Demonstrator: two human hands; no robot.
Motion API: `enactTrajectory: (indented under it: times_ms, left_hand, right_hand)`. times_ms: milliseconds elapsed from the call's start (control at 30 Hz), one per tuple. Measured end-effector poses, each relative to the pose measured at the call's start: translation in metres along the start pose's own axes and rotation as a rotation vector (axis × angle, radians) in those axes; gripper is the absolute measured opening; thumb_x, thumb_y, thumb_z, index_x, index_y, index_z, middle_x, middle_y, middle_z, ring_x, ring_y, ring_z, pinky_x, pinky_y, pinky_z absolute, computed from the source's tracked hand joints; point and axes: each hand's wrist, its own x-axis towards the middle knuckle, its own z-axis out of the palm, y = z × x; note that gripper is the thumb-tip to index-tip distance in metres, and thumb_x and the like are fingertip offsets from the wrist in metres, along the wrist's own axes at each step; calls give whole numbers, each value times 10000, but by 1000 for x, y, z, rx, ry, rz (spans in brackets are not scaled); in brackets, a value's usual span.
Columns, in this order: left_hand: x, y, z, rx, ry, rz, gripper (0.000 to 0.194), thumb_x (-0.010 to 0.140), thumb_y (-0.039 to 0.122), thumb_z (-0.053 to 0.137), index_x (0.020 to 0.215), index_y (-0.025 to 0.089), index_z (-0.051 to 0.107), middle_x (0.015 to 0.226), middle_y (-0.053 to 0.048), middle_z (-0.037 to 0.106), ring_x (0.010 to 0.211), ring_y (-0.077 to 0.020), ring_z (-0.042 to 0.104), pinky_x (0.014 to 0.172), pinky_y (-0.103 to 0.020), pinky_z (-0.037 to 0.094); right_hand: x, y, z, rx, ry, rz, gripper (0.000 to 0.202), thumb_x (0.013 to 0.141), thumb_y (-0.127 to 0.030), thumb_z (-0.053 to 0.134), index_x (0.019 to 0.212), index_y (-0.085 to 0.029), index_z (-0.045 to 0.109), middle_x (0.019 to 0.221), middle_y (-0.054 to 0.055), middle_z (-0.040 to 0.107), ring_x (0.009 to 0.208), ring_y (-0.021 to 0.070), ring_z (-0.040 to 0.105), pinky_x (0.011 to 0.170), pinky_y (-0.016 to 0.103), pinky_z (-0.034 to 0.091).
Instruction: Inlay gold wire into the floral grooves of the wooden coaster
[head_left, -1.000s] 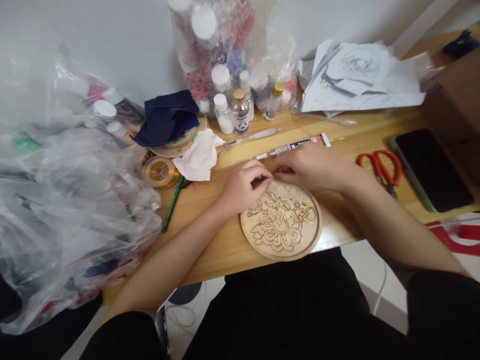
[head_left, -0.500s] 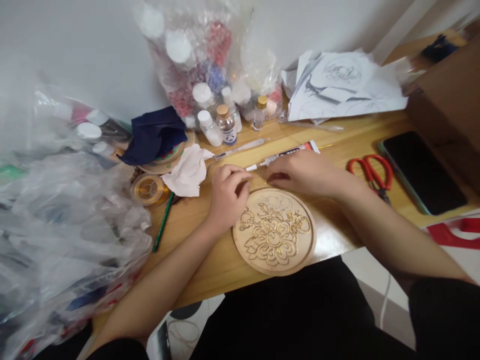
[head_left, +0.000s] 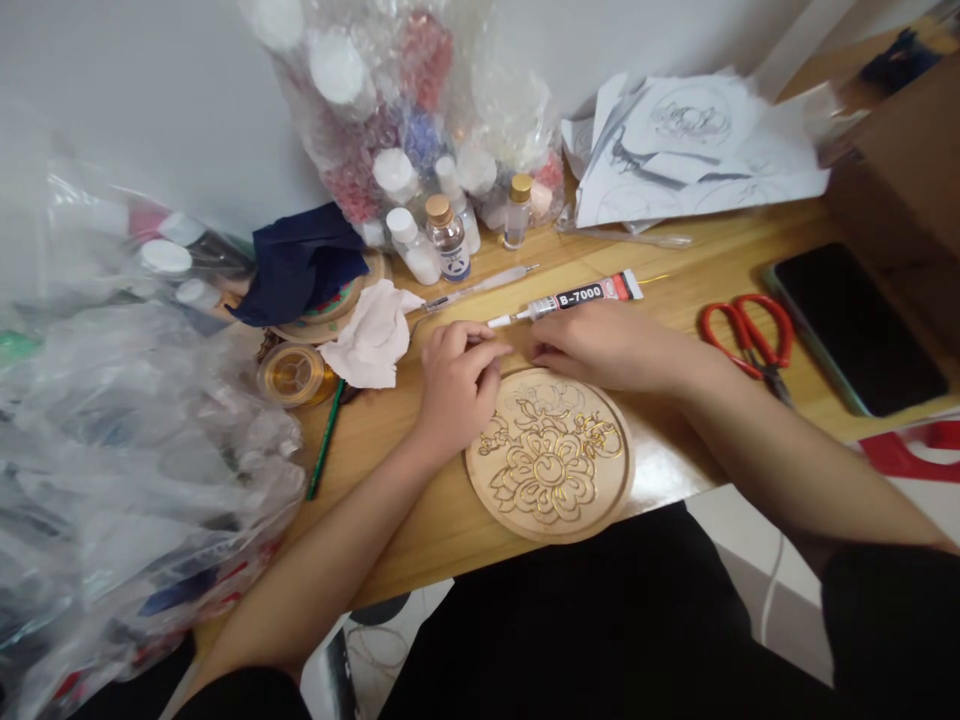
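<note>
A round board (head_left: 551, 465) is set near the front edge of the table (head_left: 405, 545). The left hand (head_left: 461, 385) is placed at its left rear rim, the right hand (head_left: 592, 345) behind it. A tube (head_left: 585, 295) is laid just behind the right hand, pliers (head_left: 763, 368) farther right, a phone (head_left: 859, 330) beyond them. Papers (head_left: 690, 150) are piled at the rear right. Small bottles (head_left: 450, 245) are stood before a plastic bag (head_left: 405, 110). At left, a cloth (head_left: 300, 260) is draped on a hoop (head_left: 345, 312); a spool (head_left: 295, 375) is placed before it, a crumpled tissue (head_left: 373, 335) right of the spool.
</note>
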Motion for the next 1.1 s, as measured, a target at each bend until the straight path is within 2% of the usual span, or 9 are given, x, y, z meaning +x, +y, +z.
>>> enactTrajectory:
  times_ms: [267, 433, 633, 767, 1000, 1100]
  left_hand:
    - [0, 1, -1, -7, -27, -20, 209, 830, 82, 565, 907, 225, 698, 1032, -42, 620, 984, -222, 557, 891, -421, 430]
    - [0, 0, 0, 11, -9, -21, 203, 827, 84, 570, 895, 234, 690, 1019, -31, 621, 977, -215, 555, 889, -411, 429]
    - [0, 1, -1, -17, -32, -17, 272, 845, 67, 521, 969, 238, 692, 1033, -42, 613, 996, -227, 542, 904, -431, 409]
    - [0, 3, -3, -19, -39, -11, 171, 878, 156, 577, 981, 239, 686, 1043, -42, 613, 1005, -226, 545, 901, -425, 399]
    - [2, 3, -4, -70, -49, -20, 49, 872, 223, 647, 878, 242, 692, 934, -13, 619, 943, -200, 559, 876, -405, 400]
    - [3, 2, -3, -97, -48, -30, 77, 880, 232, 643, 825, 234, 696, 902, -11, 625, 919, -192, 564, 856, -397, 408]
  right_hand:
    - [-2, 0, 11, -160, 165, -101, 263, 925, -205, 438, 1029, -168, 676, 801, 66, 699, 654, 163, 552, 572, 283, 217]
    - [-1, 0, 13, -203, 125, -97, 295, 950, -216, 391, 1054, -148, 658, 802, 87, 695, 656, 183, 570, 564, 286, 225]
    - [-1, 1, 2, 9, 45, -87, 189, 901, -203, 466, 910, -161, 650, 798, 47, 670, 675, 143, 536, 604, 253, 289]
    - [-2, 6, -3, 154, 48, -99, 139, 878, -200, 511, 860, -153, 641, 767, 27, 655, 661, 121, 518, 634, 240, 318]
    - [0, 20, -1, 378, -5, -175, 118, 838, -218, 538, 828, -140, 625, 727, 4, 626, 634, 100, 511, 633, 233, 345]
    - [2, 22, -1, 454, 65, -147, 154, 832, -262, 532, 823, -140, 625, 719, 4, 623, 619, 99, 504, 627, 236, 356]
